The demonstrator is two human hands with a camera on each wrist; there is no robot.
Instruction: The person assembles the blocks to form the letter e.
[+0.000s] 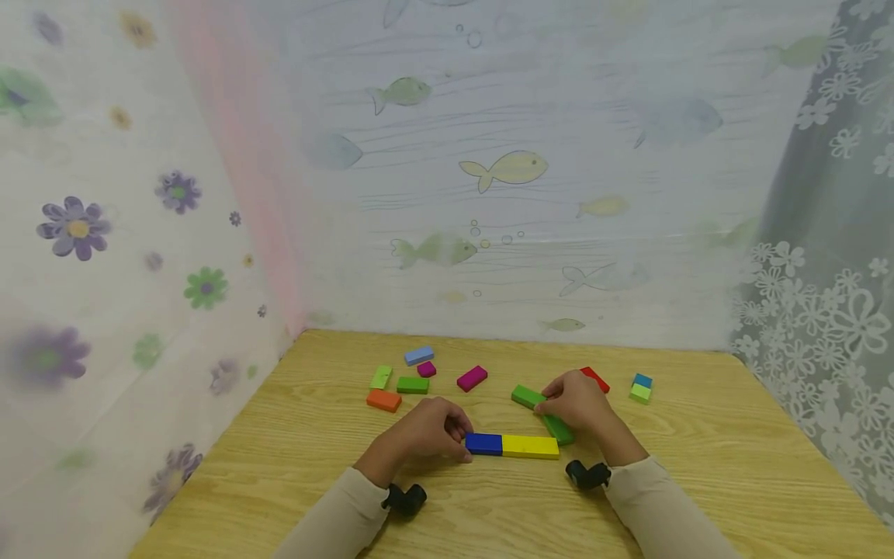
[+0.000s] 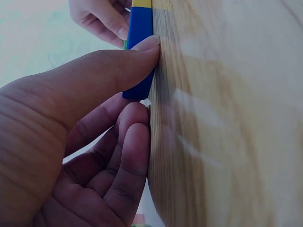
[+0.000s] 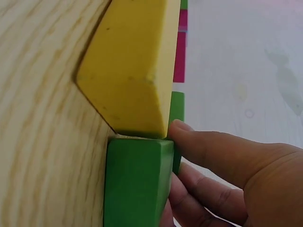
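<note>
My left hand (image 1: 433, 431) pinches the left end of a dark blue block (image 1: 483, 444), its thumb on the near side in the left wrist view. That block meets a long yellow block (image 1: 531, 446) end to end on the table. My right hand (image 1: 578, 402) holds the right end of a green block (image 1: 527, 397) between thumb and fingers. Under that hand a second green block (image 1: 559, 429) lies slanted, its near end close to the yellow block's right end. In the right wrist view, the thumb touches the farther green block (image 3: 177, 109).
Behind the left hand lie an orange block (image 1: 384, 401), a green one (image 1: 413, 385), a lime one (image 1: 380, 377), a light blue one (image 1: 419, 355) and two magenta blocks (image 1: 472, 378). A red block (image 1: 595, 380) and a blue-and-lime pair (image 1: 641, 388) lie right. Curtains border the wooden table (image 1: 314, 466).
</note>
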